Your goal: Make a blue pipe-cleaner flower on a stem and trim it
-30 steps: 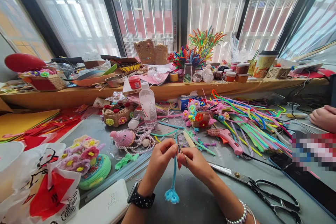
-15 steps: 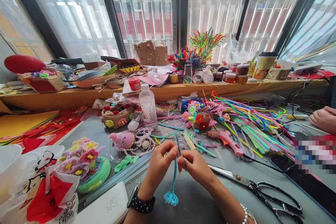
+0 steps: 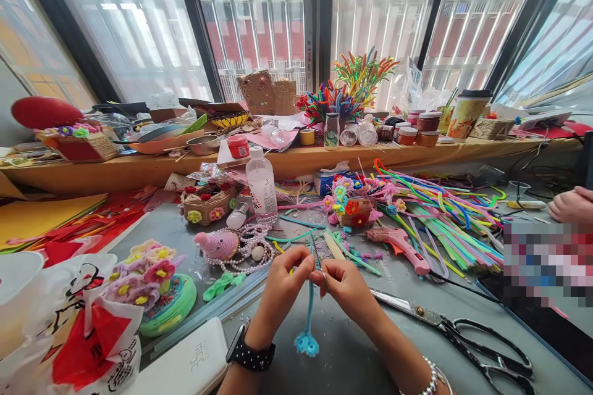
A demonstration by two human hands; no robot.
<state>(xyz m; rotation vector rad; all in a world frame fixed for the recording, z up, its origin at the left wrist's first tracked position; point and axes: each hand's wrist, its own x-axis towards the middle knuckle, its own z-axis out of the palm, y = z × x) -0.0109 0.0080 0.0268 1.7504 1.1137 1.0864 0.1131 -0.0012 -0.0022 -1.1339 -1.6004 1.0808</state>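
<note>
L hand fingers pinched on blue stem; blue flower at its lower end, below both hands. R hand fingers closed on small scissors, handles mostly hidden. Lg. shears beside R forearm, blade tip obscured. Pixelated patch at R, contents n/legible; other person's hand cut off by R edge.

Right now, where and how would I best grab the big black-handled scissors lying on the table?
I'd grip the big scissors by their handle loops, coming from the right with your right hand once it is free. They lie flat, with the loops at the lower right, clear of your forearm, and the blades pointing left toward it.
</note>
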